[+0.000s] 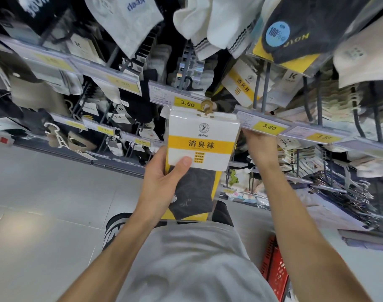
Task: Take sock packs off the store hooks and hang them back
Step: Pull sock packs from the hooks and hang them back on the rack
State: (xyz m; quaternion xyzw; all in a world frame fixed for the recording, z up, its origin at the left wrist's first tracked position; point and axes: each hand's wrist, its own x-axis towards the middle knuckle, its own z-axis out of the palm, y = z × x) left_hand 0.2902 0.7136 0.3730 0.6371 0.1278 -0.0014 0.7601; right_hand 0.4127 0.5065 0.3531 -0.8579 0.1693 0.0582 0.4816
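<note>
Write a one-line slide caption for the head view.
Left hand grips a white-and-yellow sock pack in front of the store display; right hand reaches up beside it toward the price rail.

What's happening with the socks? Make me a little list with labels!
place: store rack full of hanging socks
left hand: holds the sock pack, thumb on its front
right hand: at the pack's right edge, below the 3.80 tag; fingers partly hidden
pack: white and yellow card, dark sock below
pack hook: tan, up by the 3.50 tag; on a peg or not, cannot tell
floor: red basket
</note>
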